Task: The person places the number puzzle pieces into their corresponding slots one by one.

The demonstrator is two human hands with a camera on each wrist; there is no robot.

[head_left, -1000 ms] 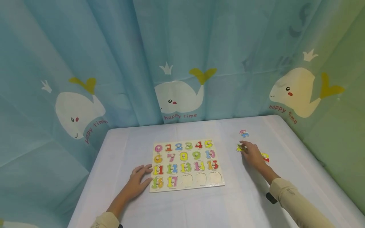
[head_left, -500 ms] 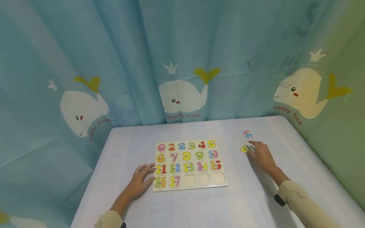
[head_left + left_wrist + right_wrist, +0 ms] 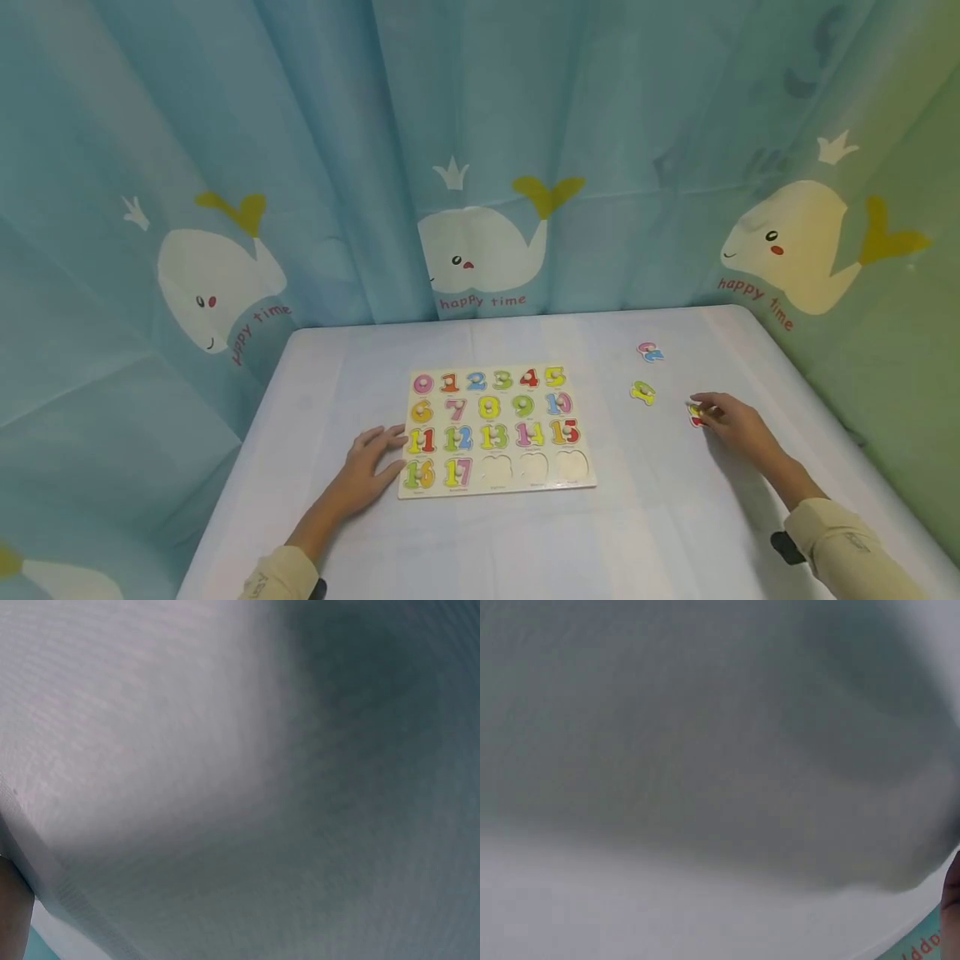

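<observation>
A wooden number puzzle board (image 3: pixel 480 492) lies on the white-covered table, with pieces 0 to 17 seated and three bare recesses in its bottom row. At its left edge rests my left hand (image 3: pixel 367 472), fingers relaxed and fingertips touching the rim. To the right of the board, my right hand (image 3: pixel 738 427) pinches a red and yellow number puzzle piece (image 3: pixel 696 415) between thumb and forefinger, and the fingers partly cover it. A green and yellow number piece (image 3: pixel 642 392) lies left of that hand. Farther back is a pink and blue number piece (image 3: pixel 650 352).
A blue curtain (image 3: pixel 337 208) with printed whales hangs behind and beside the table (image 3: pixel 525 550). Both wrist views mostly show blurred, shadowed pale cloth, with a sliver of the left hand (image 3: pixel 11 911) and of the right hand (image 3: pixel 951 915) at the edges.
My right hand has left the green and yellow piece and moved right to the red and yellow one. The green and yellow piece has turned slightly. My left hand stays at the board.
</observation>
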